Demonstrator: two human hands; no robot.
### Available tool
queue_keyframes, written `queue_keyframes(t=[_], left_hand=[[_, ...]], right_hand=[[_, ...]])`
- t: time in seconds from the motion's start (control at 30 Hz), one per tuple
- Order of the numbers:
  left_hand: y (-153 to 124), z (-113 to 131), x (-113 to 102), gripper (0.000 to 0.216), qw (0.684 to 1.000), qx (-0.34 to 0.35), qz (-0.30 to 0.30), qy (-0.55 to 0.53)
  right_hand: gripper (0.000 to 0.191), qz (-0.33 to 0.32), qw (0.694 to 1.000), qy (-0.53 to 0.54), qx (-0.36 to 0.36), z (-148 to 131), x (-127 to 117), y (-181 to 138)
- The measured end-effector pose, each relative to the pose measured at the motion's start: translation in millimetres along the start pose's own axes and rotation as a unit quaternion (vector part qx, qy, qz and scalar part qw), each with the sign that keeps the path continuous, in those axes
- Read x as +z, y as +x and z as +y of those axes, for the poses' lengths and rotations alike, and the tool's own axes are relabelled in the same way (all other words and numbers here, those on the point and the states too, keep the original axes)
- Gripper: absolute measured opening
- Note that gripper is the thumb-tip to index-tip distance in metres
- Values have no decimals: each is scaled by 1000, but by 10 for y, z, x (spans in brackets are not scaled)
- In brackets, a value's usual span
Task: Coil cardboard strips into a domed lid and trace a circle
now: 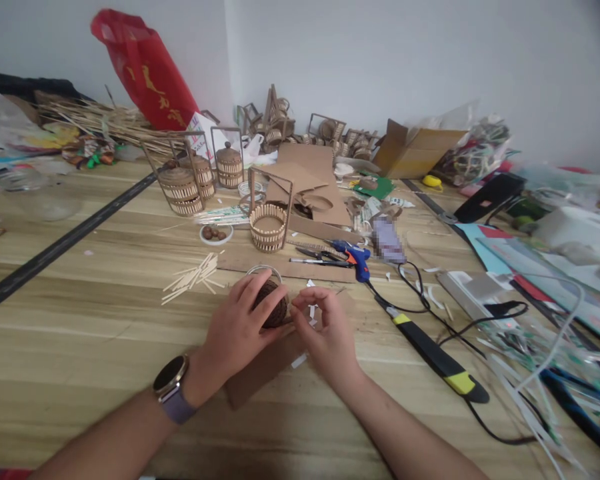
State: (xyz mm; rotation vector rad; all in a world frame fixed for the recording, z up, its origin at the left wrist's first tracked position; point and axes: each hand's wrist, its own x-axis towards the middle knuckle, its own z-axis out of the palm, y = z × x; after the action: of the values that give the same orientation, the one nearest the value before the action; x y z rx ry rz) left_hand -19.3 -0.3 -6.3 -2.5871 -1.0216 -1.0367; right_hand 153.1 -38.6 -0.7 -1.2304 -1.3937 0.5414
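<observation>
Left hand in a grip around dark-brown, round, ridged piece; right hand in near-pinch beside it, contents unclear.

- Left hand curls palm-down, fingers spread.
- Right hand bends, thumb and forefinger seemingly pinched, though blurred.
- Both bare forearms angle inward.

I'm seeing the coil showing dk brown w/ fine ringed lines. Nearest basket is alternating cream & brown stripes. Sticks are looking pale cream; table is showing lt tan w/ darker grain streaks. Glue gun is flashing blue + orange. Watch is pairing blk face, gold rim, purple strap. Bag is blazing red w/ gold lettering.
</observation>
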Motion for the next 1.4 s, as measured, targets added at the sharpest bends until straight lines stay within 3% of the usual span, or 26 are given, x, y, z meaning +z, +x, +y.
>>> queue_keyframes(t=[0.57,1.13,1.4], left_hand=[[-7,33,-4,39,999,40,4,23],[7,-21,-28,46,1000,-9,0,10],[8,-19,-39,45,1000,-6,1,6]], right_hand=[[26,-1,999,-32,-7,36,11,-11],[22,27,995,-90,-38,28,5,-31],[21,-13,985,-117,-126,-14,-27,-28]])
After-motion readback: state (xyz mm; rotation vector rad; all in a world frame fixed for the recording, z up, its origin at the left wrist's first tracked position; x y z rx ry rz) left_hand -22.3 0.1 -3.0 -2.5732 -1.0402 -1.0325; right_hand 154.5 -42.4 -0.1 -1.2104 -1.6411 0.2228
